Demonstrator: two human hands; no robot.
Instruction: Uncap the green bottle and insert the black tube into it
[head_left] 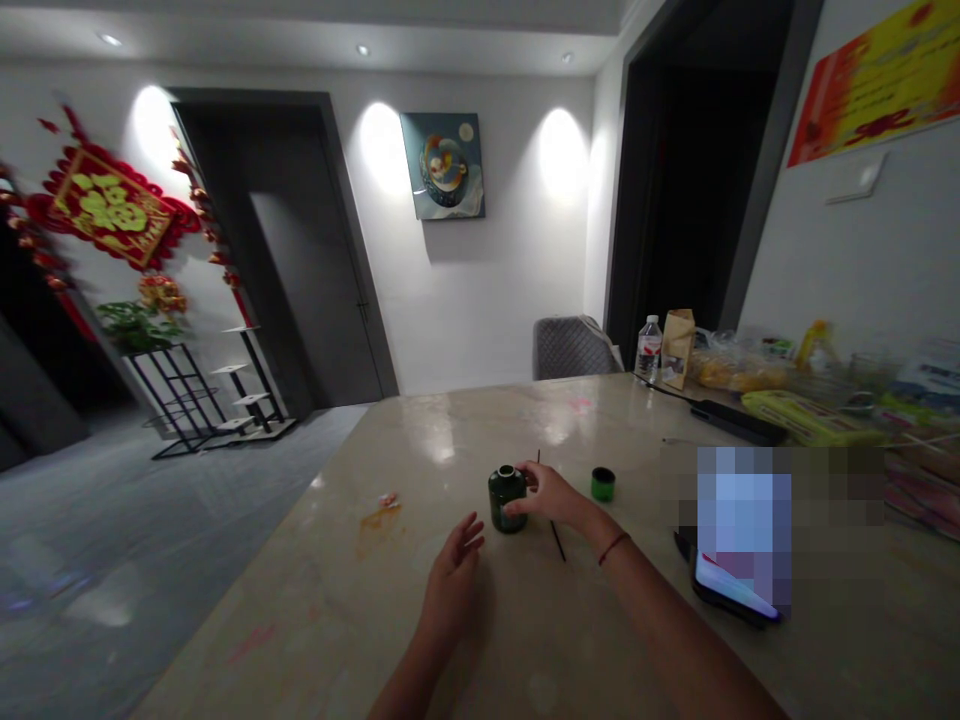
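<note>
Home dining room: marble-top table (420,430), wall painting (442,165), red hanging ornament (111,205), plant stand (199,395).

Got a dark green bottle (504,505) standing upright on the stone-looking desk (442,420), nothing on top, pale rim showing at the mouth. A little green cap (602,485) with a dark top sits just to its right, and a thin black stick (557,540) lies close beside the bottle.

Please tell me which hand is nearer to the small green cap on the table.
Right. The right hand sits just left of the cap, fingers on the dark green bottle; the left hand is farther off, left of the bottle.
</note>
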